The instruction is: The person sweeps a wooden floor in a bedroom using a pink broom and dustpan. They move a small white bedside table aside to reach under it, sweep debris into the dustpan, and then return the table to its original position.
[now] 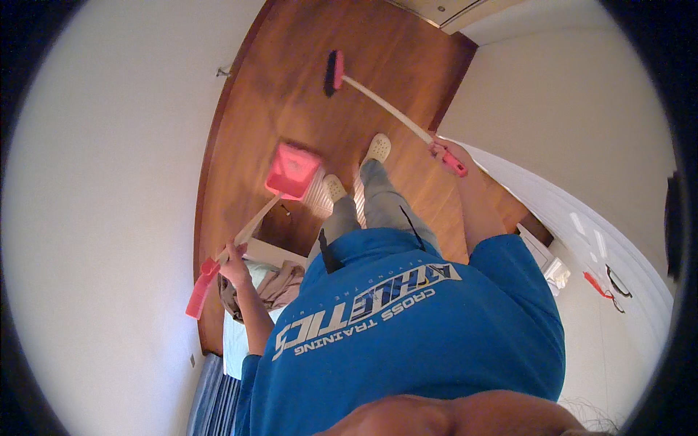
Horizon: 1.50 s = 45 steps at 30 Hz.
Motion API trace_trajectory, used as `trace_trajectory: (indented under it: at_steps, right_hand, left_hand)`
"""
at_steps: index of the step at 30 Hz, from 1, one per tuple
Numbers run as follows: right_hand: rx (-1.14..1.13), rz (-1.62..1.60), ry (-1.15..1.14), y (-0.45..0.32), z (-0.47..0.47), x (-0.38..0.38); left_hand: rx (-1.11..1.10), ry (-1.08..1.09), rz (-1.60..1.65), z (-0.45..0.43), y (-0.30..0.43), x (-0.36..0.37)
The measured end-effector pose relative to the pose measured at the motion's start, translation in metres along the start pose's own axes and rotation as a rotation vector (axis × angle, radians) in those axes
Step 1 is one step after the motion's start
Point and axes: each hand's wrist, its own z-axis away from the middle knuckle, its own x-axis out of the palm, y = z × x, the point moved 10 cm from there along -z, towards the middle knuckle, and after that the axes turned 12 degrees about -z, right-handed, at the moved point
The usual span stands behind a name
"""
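My left hand (234, 262) grips the pale handle of a long-handled pink dustpan (294, 170), just below its pink grip end. The pan is low near the floor, left of my feet, with its open side facing away from me; I cannot tell whether it touches the boards. In my right hand (448, 152) is the pink grip of a broom (388, 108) with a white stick. The broom's pink head with dark bristles (330, 74) is well ahead of my feet, over the wooden floor (283, 109).
A white wall (109, 191) runs along the left, with a door stopper (222, 72) low on it. Another wall (545, 98) bounds the right. A door (463, 13) is at the far end. Crumpled brown cloth (281, 286) lies on a bed behind my left arm.
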Motion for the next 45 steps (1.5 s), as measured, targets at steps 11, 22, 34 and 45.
trace_trajectory:
  at_steps: [11,22,34,45]
  right_hand:
    - [-0.630,0.856,0.141,-0.075,0.095,0.064]
    - [-0.689,1.418,0.346,-0.068,-0.003,0.059]
    - [-0.508,1.129,0.410,0.012,0.112,-0.001]
    - [-0.628,1.325,0.589,-0.016,0.055,0.001]
  left_hand:
    - [0.209,-0.149,0.040,-0.050,0.095,0.124]
    - [0.340,-0.245,-0.058,-0.076,0.176,0.244]
    - [0.391,-0.203,-0.050,-0.112,0.164,0.230]
    - [0.241,-0.292,-0.096,-0.074,0.089,0.123]
